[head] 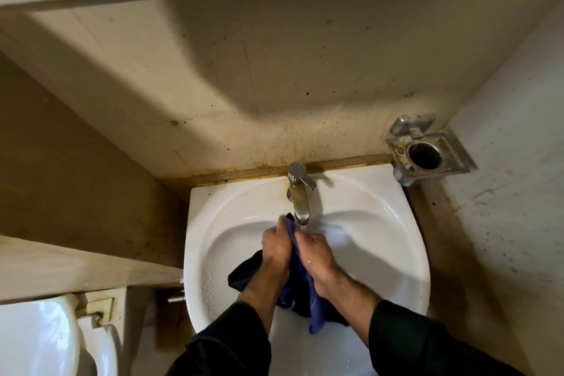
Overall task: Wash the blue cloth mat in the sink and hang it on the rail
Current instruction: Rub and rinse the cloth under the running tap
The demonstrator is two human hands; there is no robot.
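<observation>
Just below the tap (298, 192), over the sink (396, 238), the left hand (276, 249) and right hand (317, 256) clench the bunched blue cloth mat (300, 290). Washing step, probably rubbing under water, though the stream is unclear. Next: wring, find the unseen rail.

We see a glossy white ceramic sink (381, 223), smooth and wet, with droplets beading on its left rim. The tap (300, 189) is polished metal, dulled by brownish staining along the spout. The blue cloth mat (300, 281) looks soft and soaked, matt, darker where it bunches. On the right wall hangs a metal holder (427, 151), shiny but tarnished. The wall (274, 70) behind is matt beige, speckled with dark spots. At lower left we see a glossy white toilet (45, 339).
</observation>
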